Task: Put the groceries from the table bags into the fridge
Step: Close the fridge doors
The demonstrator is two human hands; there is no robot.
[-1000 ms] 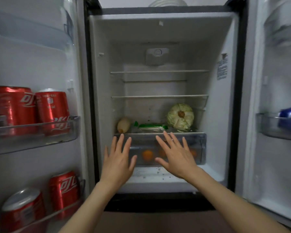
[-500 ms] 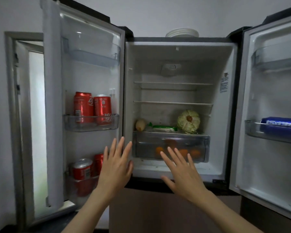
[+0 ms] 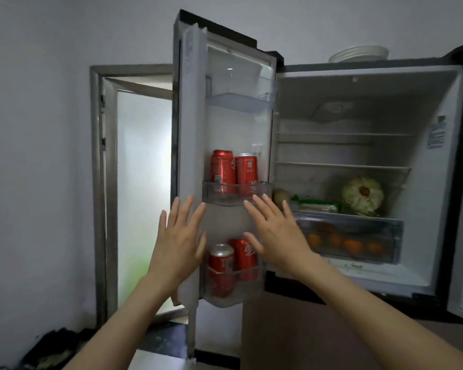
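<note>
Fingers straight and spread on both empty hands, left hand (image 3: 177, 243) before the white open fridge door (image 3: 195, 156), right hand (image 3: 275, 231) beside its red soda cans (image 3: 234, 170); groceries, pale green cabbage (image 3: 362, 194) included, already shelved. Versus half a second ago, view swung left, hands off the drawer.

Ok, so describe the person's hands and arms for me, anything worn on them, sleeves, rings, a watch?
Both arms are bare from the bottom edge of the picture up to the fingertips: no sleeve or cuff shows. The left hand and the right hand carry no glove, and no ring, watch or bracelet can be seen on the fingers or wrists. The fingernails look short and unpainted. No markings are visible.
</note>
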